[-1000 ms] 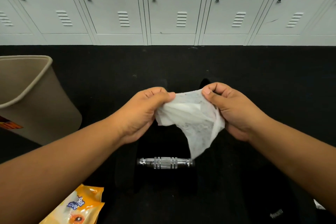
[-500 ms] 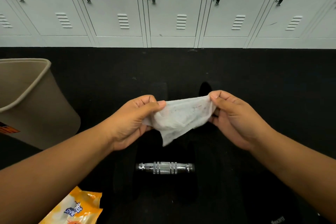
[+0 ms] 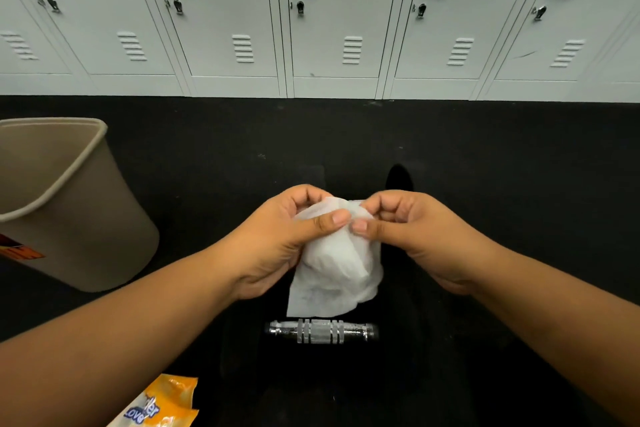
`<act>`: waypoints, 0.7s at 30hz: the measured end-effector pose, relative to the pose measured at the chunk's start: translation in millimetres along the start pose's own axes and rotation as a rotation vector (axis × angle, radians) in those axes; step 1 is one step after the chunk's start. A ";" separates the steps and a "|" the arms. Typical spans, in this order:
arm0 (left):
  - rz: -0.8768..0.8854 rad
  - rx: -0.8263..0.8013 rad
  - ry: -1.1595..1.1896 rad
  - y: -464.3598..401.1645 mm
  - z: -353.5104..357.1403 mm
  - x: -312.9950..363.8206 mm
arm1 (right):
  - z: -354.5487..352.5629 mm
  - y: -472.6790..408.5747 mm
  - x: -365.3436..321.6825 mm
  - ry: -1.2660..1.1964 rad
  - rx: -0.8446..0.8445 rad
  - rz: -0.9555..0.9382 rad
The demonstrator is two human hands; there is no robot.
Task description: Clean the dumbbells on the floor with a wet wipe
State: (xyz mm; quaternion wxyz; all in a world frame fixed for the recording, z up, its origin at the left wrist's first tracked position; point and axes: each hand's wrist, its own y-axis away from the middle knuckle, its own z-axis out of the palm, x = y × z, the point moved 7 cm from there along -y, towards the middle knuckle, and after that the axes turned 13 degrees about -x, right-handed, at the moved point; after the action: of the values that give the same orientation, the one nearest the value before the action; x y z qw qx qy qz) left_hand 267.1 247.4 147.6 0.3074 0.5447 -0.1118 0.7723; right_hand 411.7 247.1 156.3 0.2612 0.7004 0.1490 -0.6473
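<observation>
- The wet wipe (image 3: pixel 334 270) is up in the air between my two hands, bunched at its top and hanging down in loose folds, with faint grey smudges on its lower part.
- My left hand (image 3: pixel 277 246) pinches the top of the wipe, thumb pressed over the cloth against my curled fingers.
- My right hand (image 3: pixel 412 236) pinches the same top edge from the right, thumb and forefinger closed on it; the two thumbs sit almost tip to tip.
- The dumbbell (image 3: pixel 320 332) lies on the floor (image 3: pixel 485 166) directly below the wipe, nearer to me than my hands. Its shiny ridged metal handle runs left to right; the dark ends blend into the black floor and I can barely make them out.
- The lower edge of the wipe hangs just above the handle in this view; I cannot tell whether it touches.
- An orange wipes packet (image 3: pixel 162 404) lies on the floor near me, at the left.
- A beige waste bin (image 3: pixel 69 218) stands on the floor at the far left.
- A row of pale grey lockers (image 3: pixel 311 28) lines the far side of the floor.
</observation>
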 end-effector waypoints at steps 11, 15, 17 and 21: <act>-0.039 0.198 0.080 5.9 -30.2 -9.6 | -30.1 6.5 7.6 -0.280 0.247 -0.065; 0.032 0.243 0.035 6.7 -40.5 -5.0 | -44.4 11.9 7.3 -0.292 0.377 -0.118; 0.088 0.254 -0.008 7.5 -41.8 -1.6 | -46.4 13.7 6.8 -0.227 0.424 -0.113; 0.166 0.305 -0.168 8.9 -42.8 4.8 | -48.5 16.0 10.6 -0.026 0.536 -0.012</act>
State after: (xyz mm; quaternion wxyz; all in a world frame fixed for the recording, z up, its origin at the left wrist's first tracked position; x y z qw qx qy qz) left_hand 227.7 263.9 137.1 0.1461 0.6362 -0.0633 0.7549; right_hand 461.9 259.7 149.9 0.0646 0.7354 -0.0268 -0.6740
